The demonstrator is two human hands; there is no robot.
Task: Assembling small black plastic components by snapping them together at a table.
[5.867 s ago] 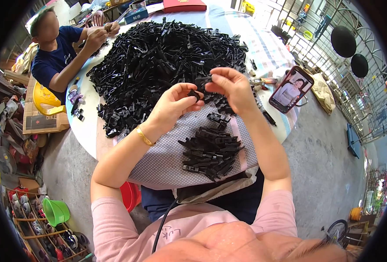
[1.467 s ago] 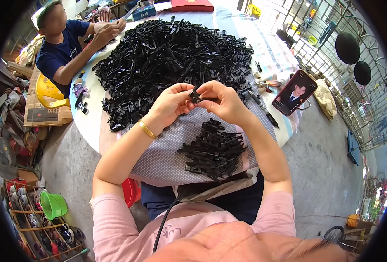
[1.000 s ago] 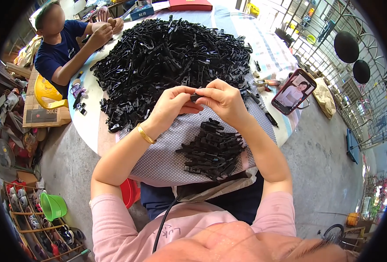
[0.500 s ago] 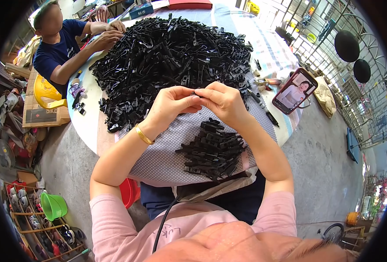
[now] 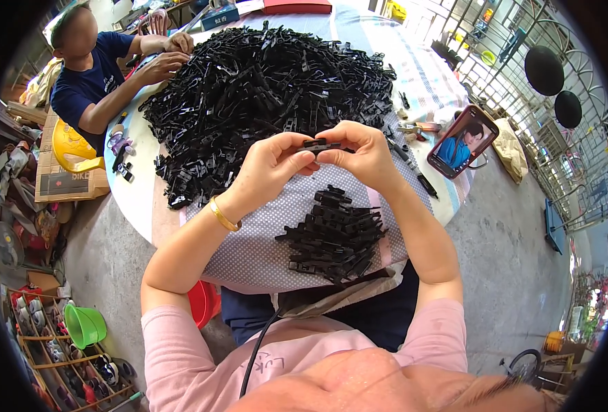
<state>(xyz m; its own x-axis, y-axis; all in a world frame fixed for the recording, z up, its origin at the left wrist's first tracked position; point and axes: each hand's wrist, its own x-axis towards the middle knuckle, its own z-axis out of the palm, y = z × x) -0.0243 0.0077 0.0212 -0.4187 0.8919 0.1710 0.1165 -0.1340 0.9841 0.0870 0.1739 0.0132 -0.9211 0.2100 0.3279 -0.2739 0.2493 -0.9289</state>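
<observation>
At the far left edge of the round table, a co-worker in a dark blue shirt handles parts at the rim of the large heap of black plastic clips. The left hand now meets the right hand over the dotted cloth; 5.9 s ago the right hand reached toward the heap. Both hands pinch one black plastic clip between thumbs and fingertips, fingers closed on it. This indicates one part picked and under assembly. Below lies the small pile of finished clips. The right hand grips the clip's right end. A phone stands propped at right.
</observation>
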